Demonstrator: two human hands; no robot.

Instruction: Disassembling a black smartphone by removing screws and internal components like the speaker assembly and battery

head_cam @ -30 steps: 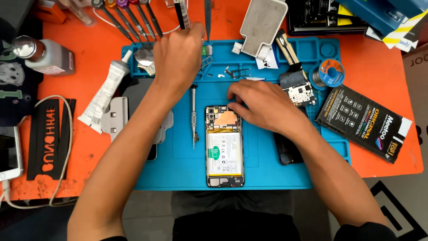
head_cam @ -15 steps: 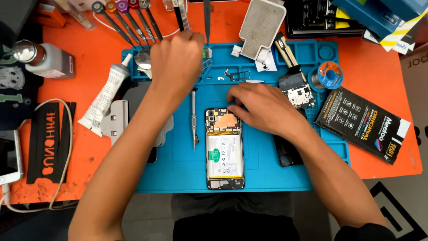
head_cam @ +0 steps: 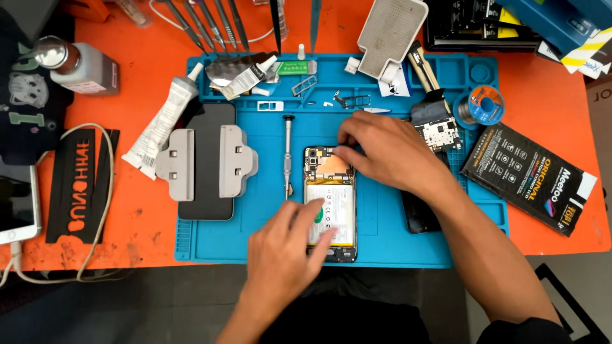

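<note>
You have an opened phone (head_cam: 329,194) lying flat on its face, long side running away from you, in the middle of the blue work mat (head_cam: 395,242). Its back cover is off: a white battery fills the middle, a copper-coloured shield and dark camera module sit at the far end, and a dark board strip at the near end. Its lower left part is hidden, probably more battery.

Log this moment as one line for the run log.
left hand: on phone lower end | right hand: fingertips at phone top | screwdriver: lying left of phone on mat
</note>
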